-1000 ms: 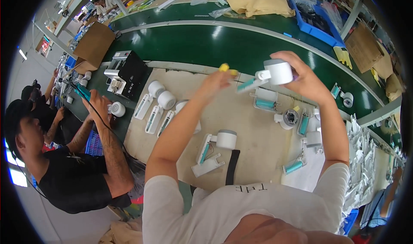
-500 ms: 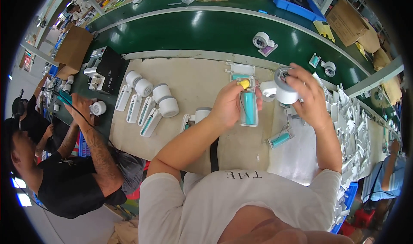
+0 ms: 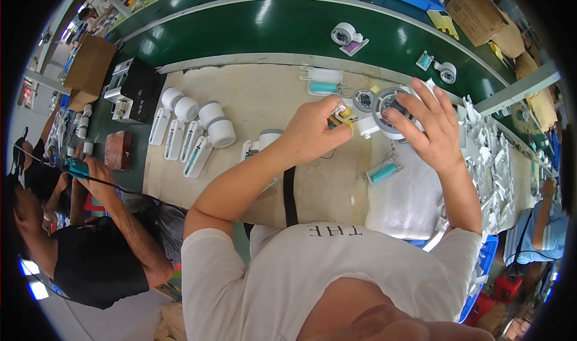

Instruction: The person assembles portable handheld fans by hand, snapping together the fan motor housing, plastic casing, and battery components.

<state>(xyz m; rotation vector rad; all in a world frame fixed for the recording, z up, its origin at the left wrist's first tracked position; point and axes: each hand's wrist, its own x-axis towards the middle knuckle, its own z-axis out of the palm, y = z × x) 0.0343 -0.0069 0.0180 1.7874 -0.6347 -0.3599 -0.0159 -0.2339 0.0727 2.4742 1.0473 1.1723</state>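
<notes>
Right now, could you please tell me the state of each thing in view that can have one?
Left hand: fingers curled at the white device; exact grip hidden.
White device: round face uncovered, inner parts showing.
Right hand: fingers spread, at the device.
Four white units: lying side by side.
Teal cylinder below the device: uncovered.
Black strap: stretched out.
Black machine: standing; on or off unclear.

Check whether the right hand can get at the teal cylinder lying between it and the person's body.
Probably yes: the teal cylinder lies uncovered near the right hand, and nothing seems in the way, though that hand is busy at the round grey-and-white head.
</notes>
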